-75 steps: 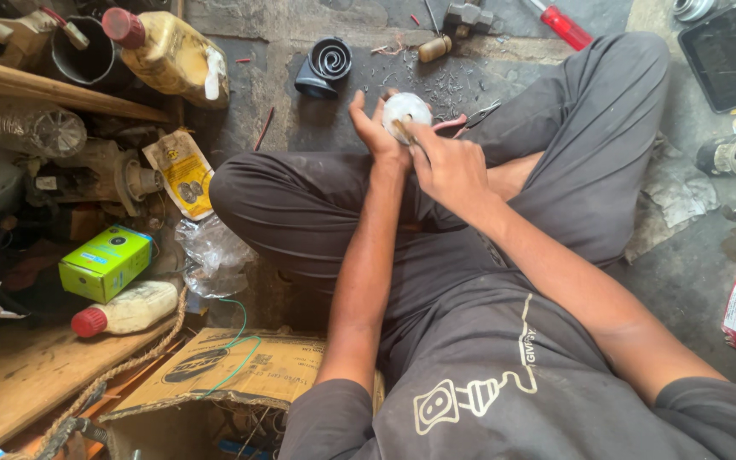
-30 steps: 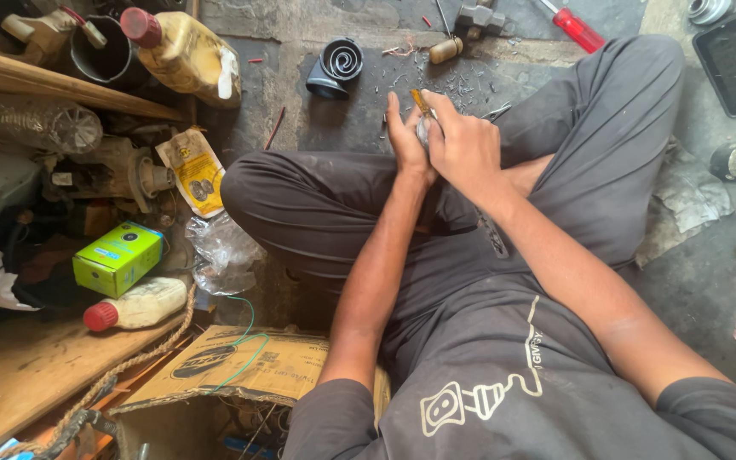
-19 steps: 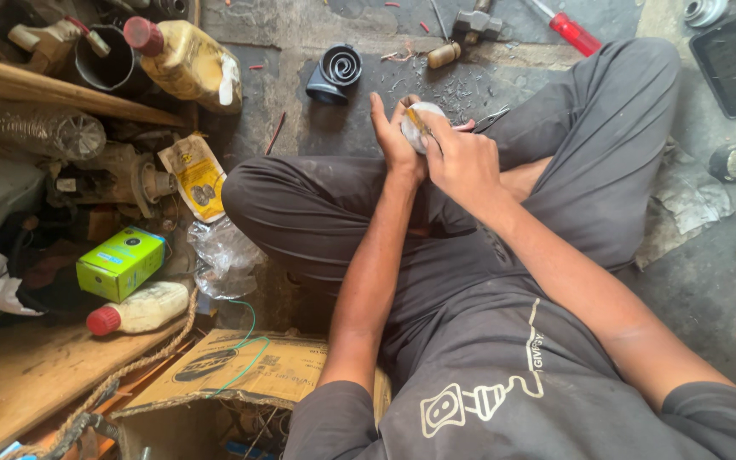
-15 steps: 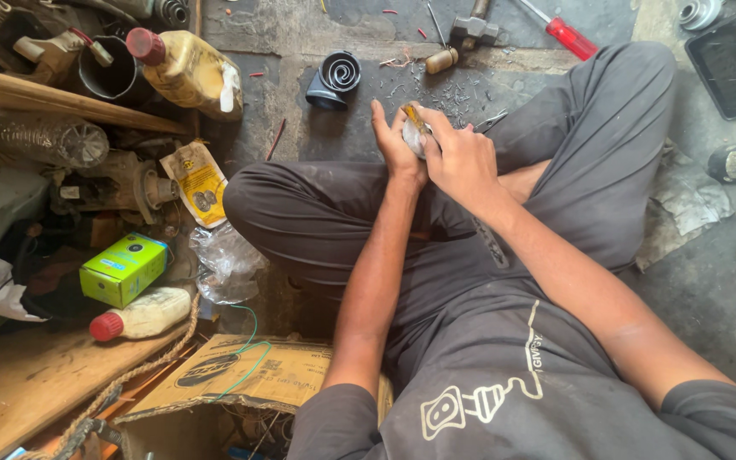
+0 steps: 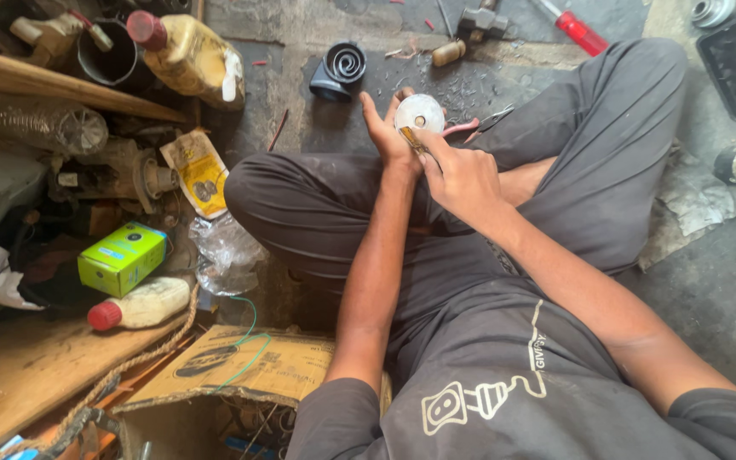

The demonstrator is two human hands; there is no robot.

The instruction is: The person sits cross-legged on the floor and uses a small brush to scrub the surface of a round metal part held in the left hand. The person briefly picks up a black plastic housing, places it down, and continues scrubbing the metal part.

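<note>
I sit cross-legged on the floor. My left hand (image 5: 385, 132) holds a round white disc-shaped part (image 5: 420, 112) with a small hole in its middle, up above my knees. My right hand (image 5: 462, 175) grips a thin yellowish tool (image 5: 412, 140) whose tip rests against the lower edge of the disc. Pliers with red handles (image 5: 470, 128) lie on the floor just beyond my hands, partly hidden by them.
A black coiled spring part (image 5: 340, 68) lies on the floor ahead. A hammer (image 5: 470, 30) and red-handled screwdriver (image 5: 577, 30) lie farther off. On the left are a yellow oil bottle (image 5: 189, 55), green box (image 5: 123, 258), white bottle (image 5: 142, 304) and cardboard box (image 5: 232, 375).
The white disc was turned in my hands and now shows its flat face again. My right hand has shifted the tool to its lower edge. The camera view moved slightly.
</note>
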